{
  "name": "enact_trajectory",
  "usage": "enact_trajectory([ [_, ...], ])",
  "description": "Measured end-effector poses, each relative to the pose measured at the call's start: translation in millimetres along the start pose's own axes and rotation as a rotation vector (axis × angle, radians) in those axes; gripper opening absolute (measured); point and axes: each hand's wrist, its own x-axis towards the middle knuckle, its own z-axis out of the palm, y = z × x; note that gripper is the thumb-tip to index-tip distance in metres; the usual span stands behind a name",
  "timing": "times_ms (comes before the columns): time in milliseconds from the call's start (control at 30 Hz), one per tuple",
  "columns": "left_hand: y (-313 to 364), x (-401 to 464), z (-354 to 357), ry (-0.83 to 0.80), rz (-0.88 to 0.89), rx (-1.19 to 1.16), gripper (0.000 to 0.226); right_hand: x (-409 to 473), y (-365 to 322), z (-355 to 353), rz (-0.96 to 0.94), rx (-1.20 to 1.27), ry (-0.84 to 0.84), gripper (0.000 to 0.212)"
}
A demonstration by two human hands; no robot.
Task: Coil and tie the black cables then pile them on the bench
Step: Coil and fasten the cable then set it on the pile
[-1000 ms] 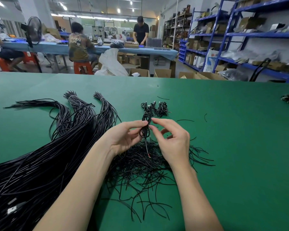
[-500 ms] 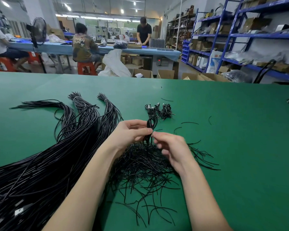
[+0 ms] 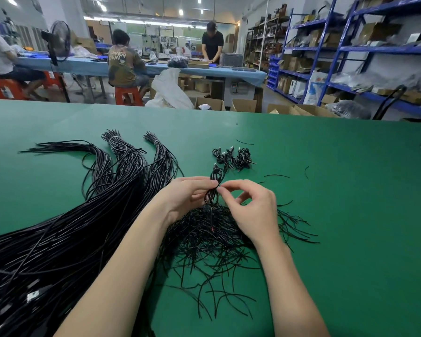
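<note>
While a single coiled cable point(image 3: 213, 188) is held upright above the green table point(image 3: 338, 215), its long axis is seen to run away from the viewer, with the plug end pointing toward the far edge and a thin tail hanging down toward the viewer. The coil is pinched at its waist by the left hand point(image 3: 187, 195), thumb and fingers curled round it. From the right side of the coil, the right hand point(image 3: 250, 210) meets it with thumb and forefinger pinched at the same waist; whether a tie is held there cannot be told. Just beyond the coil, a small pile of finished coils point(image 3: 233, 158) lies on the table. Beneath the coil, loose short ties point(image 3: 216, 244) are scattered. Left of the coil, long uncoiled cable bundles point(image 3: 83, 215) are stretched, their far ends fanned away from the viewer.
</note>
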Motion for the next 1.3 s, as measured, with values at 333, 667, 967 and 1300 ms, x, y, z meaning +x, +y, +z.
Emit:
enact_trajectory([
  [333, -3.4, -1.9, 5.7, 0.027, 0.126, 0.066, 0.016, 9.6, -14.7, 6.1, 0.990, 0.922, -0.178, 0.010],
  [667, 8.8, -10.1, 7.5, -0.166, -0.177, -0.288, 0.009, 8.0, -8.7, -15.0, 0.524, 0.899, -0.264, 0.019],
  [967, 3.8, -8.0, 4.4, -0.200, -0.187, -0.297, 0.013, 10.9, -9.2, -15.1, 0.371, 0.771, -0.240, 0.009],
  [1300, -8.8, -1.9, 6.9, -0.023, 0.300, 0.178, 0.016, 14.8, -0.5, 1.1, 0.941, 0.857, -0.251, 0.009],
])
